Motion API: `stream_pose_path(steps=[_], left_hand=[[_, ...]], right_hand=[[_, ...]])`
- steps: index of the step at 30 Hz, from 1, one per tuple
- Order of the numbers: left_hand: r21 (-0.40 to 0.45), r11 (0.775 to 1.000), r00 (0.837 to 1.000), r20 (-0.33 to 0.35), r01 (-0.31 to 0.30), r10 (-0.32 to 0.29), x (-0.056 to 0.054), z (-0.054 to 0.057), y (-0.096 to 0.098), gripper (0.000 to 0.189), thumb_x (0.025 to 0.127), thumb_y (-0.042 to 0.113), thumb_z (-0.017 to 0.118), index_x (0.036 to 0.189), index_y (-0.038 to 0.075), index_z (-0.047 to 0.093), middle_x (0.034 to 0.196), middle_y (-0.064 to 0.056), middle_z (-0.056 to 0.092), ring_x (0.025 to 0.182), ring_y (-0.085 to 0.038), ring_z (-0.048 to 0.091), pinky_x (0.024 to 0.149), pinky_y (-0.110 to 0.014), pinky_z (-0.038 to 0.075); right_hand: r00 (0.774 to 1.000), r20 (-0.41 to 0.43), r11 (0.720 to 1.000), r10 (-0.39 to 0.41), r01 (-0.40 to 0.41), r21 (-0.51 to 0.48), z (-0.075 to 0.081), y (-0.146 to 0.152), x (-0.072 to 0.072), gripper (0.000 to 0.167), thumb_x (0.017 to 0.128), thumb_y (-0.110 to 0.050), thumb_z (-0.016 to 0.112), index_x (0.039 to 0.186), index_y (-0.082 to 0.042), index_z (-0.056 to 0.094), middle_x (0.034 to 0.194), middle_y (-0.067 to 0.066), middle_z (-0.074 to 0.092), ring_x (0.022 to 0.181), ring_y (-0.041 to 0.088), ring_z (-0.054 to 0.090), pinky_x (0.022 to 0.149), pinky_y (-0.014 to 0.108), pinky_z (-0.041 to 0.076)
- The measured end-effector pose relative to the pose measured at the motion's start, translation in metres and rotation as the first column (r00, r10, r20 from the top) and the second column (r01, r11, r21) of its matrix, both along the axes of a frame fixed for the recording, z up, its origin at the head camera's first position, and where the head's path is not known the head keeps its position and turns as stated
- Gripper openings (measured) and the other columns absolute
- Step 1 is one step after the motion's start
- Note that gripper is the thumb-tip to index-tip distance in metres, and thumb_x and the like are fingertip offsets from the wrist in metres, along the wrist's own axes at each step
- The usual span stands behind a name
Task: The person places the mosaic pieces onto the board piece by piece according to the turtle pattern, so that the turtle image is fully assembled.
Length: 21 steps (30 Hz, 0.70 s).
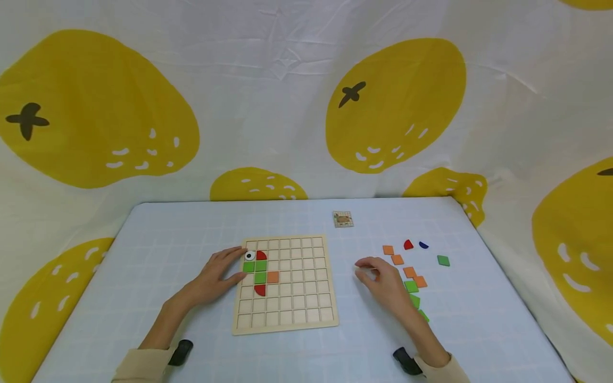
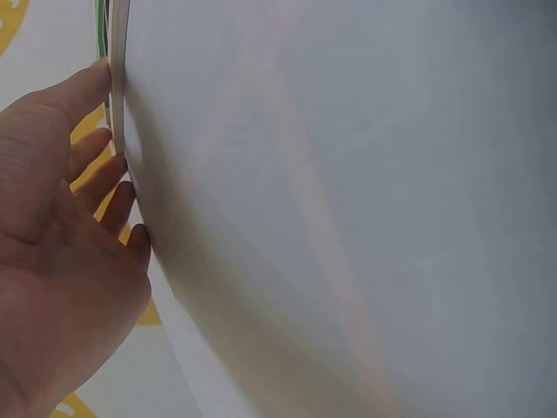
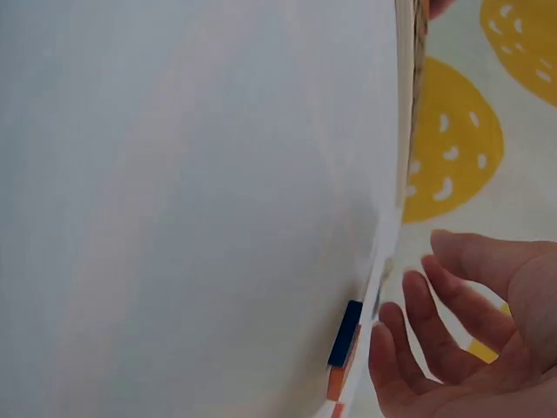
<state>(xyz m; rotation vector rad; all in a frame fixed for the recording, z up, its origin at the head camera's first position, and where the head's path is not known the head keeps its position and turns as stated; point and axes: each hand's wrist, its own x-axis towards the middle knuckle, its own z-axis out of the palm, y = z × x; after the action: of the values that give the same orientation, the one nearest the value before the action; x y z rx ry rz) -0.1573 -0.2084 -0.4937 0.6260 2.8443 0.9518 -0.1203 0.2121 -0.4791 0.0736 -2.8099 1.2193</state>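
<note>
A wooden grid board [image 1: 306, 322] lies on the table. In its upper left cells sit a round black-and-white eye piece [image 1: 250, 256], red quarter-round pieces [image 1: 261, 255], green square tiles [image 1: 261, 277] and an orange square tile [image 1: 273, 277]. My left hand [image 1: 215, 276] touches the board's left edge with relaxed fingers. Between the board and the loose tiles hovers my right hand [image 1: 385, 284], its fingers loosely bent. In the right wrist view the thumb and fingertips stand apart, with nothing between them. Part of the green tiles under the right forearm is hidden.
Right of the right hand lie loose orange tiles [image 1: 397, 259], green tiles [image 1: 411, 286], a red piece [image 1: 408, 244] and a dark blue half-round piece [image 1: 423, 245]. One green tile [image 1: 443, 260] lies farther right. A small picture card [image 1: 342, 219] is near the back edge.
</note>
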Motion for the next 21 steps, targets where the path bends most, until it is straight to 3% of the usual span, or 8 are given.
stream_pose_path(steps=[7,12,21], left_hand=[[0.004,1.0,1.0,0.011,-0.003,0.003,0.001,0.0,-0.001,0.063,0.102,0.033,0.067,0.155,0.007,0.044,0.159,-0.021,0.039,0.143,-0.045,0.033,0.111,-0.069,0.031],[0.012,1.0,1.0,0.003,0.001,-0.001,0.001,0.002,-0.002,0.062,0.102,0.031,0.067,0.154,0.007,0.045,0.158,-0.021,0.04,0.142,-0.045,0.034,0.111,-0.069,0.032],[0.014,1.0,1.0,0.014,-0.001,0.001,0.001,0.003,0.0,0.062,0.102,0.031,0.067,0.154,0.007,0.045,0.158,-0.021,0.041,0.143,-0.045,0.033,0.112,-0.068,0.032]], right_hand=[[0.999,0.046,0.998,-0.013,0.01,0.063,0.004,0.018,0.007,0.03,0.093,-0.008,0.076,0.123,-0.006,0.072,0.123,0.01,0.069,0.111,0.028,0.06,0.1,0.049,0.052],[0.999,0.041,0.996,-0.003,-0.001,0.086,0.003,0.029,0.01,0.029,0.094,-0.003,0.073,0.122,-0.005,0.072,0.118,0.01,0.07,0.103,0.027,0.06,0.094,0.047,0.054],[0.997,0.074,0.998,-0.004,-0.001,0.069,0.001,0.039,0.01,0.027,0.095,-0.001,0.072,0.121,0.001,0.07,0.114,0.012,0.07,0.103,0.027,0.065,0.09,0.042,0.058]])
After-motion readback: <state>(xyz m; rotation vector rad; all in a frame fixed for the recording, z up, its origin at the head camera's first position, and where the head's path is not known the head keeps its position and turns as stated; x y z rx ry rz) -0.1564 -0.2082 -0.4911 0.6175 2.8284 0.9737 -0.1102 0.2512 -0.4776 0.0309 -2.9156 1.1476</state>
